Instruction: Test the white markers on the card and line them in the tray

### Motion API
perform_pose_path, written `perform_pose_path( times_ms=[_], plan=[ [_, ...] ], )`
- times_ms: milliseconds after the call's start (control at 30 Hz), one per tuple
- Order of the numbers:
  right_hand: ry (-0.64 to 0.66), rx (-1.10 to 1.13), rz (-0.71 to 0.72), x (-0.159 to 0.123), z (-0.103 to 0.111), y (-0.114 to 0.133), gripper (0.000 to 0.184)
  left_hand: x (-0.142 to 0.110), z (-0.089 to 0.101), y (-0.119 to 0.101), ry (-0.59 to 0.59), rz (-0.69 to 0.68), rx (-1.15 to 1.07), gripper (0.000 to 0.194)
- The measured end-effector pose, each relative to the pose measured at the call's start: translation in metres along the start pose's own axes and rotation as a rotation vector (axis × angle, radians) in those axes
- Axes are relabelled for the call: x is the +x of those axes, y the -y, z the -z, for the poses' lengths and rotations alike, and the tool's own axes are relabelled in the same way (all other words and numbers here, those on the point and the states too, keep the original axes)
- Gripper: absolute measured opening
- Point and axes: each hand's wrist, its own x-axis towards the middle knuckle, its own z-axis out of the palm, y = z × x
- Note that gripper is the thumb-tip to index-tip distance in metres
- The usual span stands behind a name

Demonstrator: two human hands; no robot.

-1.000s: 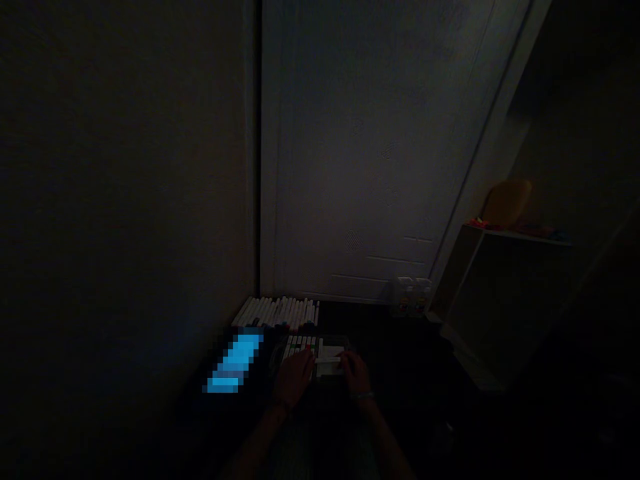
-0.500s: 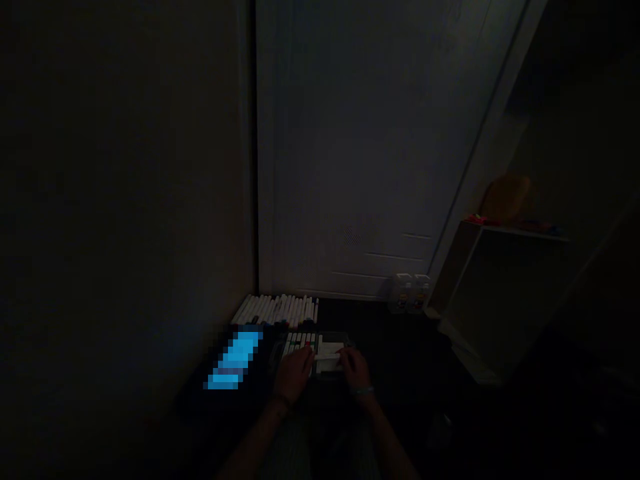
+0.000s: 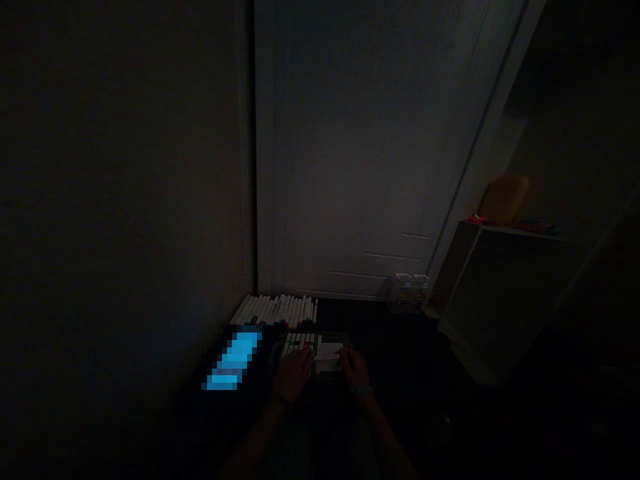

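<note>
A white marker (image 3: 327, 358) lies level between my hands, an end at the fingers of each. My left hand (image 3: 291, 372) is closed on its left end, in front of several markers (image 3: 299, 341) with coloured bands that stand side by side in a clear case (image 3: 341, 336). On the right end, the fingers of my right hand (image 3: 355, 370) are pinched. Beneath the held marker a white card-like piece (image 3: 331, 349) shows in the case's right part, with one upright marker at its left. Darkness hides the fingertips' detail.
Behind the case, a row of white markers (image 3: 275, 310) lies on the dark table (image 3: 400, 353). A lit, blurred blue screen (image 3: 234, 360) is at the left. Two clear containers (image 3: 409, 293) stand at the back right, near a cabinet (image 3: 500, 293) with an orange object (image 3: 505, 198) on top.
Both hands stay on the white marker almost in place; its right end looks tilted up slightly. The whole view has shifted a little. Otherwise the things keep their places.
</note>
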Motion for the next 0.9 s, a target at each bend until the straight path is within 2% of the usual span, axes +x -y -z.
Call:
perform_pose_path(
  times_ms=[900],
  plan=[
    [0.008, -0.011, 0.005, -0.0004, 0.0018, 0.0035, 0.031, -0.0008, -0.0001, 0.0012, -0.006, -0.002, 0.023, 0.032]
  ],
)
